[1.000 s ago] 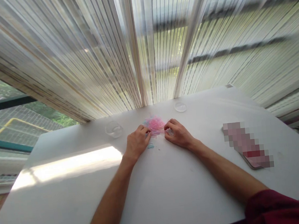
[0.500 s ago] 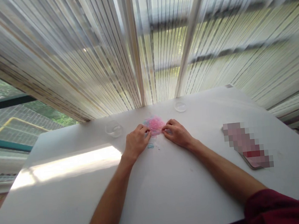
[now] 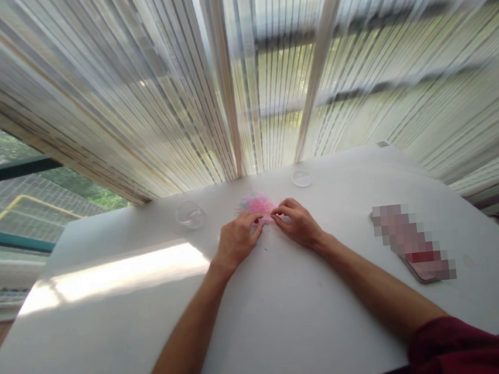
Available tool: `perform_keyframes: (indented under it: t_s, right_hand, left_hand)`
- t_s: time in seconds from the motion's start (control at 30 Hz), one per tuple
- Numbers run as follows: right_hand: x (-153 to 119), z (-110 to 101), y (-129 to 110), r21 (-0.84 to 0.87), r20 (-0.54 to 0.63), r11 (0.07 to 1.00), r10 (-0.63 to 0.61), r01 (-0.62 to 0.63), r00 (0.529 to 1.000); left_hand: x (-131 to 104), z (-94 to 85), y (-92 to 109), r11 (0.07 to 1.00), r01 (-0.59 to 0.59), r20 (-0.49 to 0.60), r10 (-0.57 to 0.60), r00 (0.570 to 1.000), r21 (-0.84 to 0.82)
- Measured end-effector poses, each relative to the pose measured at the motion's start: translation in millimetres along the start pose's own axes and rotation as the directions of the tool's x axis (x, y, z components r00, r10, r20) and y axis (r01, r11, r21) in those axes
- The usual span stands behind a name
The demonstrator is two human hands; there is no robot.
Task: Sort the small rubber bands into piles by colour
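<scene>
A small loose pile of pink and pale blue bits [image 3: 256, 203], thin and strand-like, lies near the table's far side. My left hand [image 3: 240, 238] is at its near left edge, thumb and fingertips brought together in a pinch. Close by on the right, my right hand [image 3: 296, 222] pinches too, its fingertips at the pile's right edge. Some pink shows between the two sets of fingertips. Whatever either pinch holds is too small to make out. One tiny dark speck rests on the tabletop just below the hands.
On the white table [image 3: 114, 335] a clear round dish [image 3: 190, 215] stands at the far left and a clear round lid or dish [image 3: 301, 178] at the back. A blurred pinkish flat object [image 3: 409, 242] lies to the right. Striped sheer curtains [image 3: 178, 88] hang along the back edge.
My left hand has shifted right, closer to the right hand, and now covers where a small pale blue piece lay. The right hand has hardly moved.
</scene>
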State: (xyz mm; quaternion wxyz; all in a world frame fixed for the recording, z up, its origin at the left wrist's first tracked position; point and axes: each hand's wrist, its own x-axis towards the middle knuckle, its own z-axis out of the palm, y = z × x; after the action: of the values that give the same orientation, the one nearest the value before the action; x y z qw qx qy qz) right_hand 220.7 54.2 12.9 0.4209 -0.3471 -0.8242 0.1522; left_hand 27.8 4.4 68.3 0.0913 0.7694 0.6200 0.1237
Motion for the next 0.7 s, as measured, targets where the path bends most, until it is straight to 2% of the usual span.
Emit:
perform_keyframes:
  t_s: [0.27,0.47,0.53,0.63,0.7]
  right_hand:
    - [-1.4,4.3,-7.0,0.083,-0.005,0.994,-0.066,0.066,0.998]
    - [-2.1,3.8,-9.7,0.1,0.012,0.994,-0.053,0.051,0.999]
    - [-1.8,2.8,-10.4,0.097,0.02,0.994,-0.053,0.05,0.998]
    - [-0.9,0.8,-11.3,0.086,0.02,0.995,-0.044,0.042,0.999]
    - [-0.4,-0.2,-11.7,0.085,0.019,0.996,-0.032,0.031,0.999]
  left_hand:
    - [-0.3,4.7,2.5,0.997,-0.052,-0.09,0.047,0.995,-0.053]
    - [1.3,-0.1,2.0,0.996,-0.05,-0.074,0.044,0.996,-0.072]
    - [2.0,-8.5,-8.9,0.993,-0.059,-0.058,0.053,0.997,-0.104]
    - [1.5,-28.6,-40.6,0.978,-0.083,0.012,0.086,0.996,-0.189]
    - [0.0,-42.5,-65.6,0.978,-0.014,0.089,0.033,0.995,-0.21]
